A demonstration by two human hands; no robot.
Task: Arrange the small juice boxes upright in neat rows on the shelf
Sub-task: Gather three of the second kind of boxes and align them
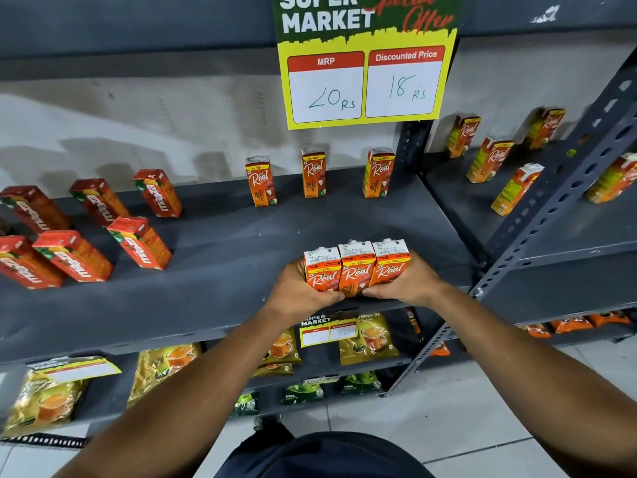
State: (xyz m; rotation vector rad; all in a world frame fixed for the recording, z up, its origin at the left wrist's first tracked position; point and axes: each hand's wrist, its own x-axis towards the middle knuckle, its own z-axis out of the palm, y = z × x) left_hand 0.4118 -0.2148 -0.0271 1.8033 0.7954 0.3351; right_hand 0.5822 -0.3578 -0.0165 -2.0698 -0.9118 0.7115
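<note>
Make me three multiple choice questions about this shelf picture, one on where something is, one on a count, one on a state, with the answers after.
1. Where does the yellow price sign hang?
A. Above the shelf, over the back row of Real boxes
B. On the floor
C. Flat under the Maaza boxes

2. How many Real boxes are pressed together between the hands?
A. One
B. Three
C. Six

3. How do the Maaza boxes at the left stand?
A. Lying flat in a stack
B. Crushed open
C. Upright, spaced apart

Answers: 1 A, the sign hangs from the shelf above, over the back row. 2 B, the left hand and right hand squeeze three boxes side by side near the shelf's front edge. 3 C, each stands on its base with gaps between.
</note>
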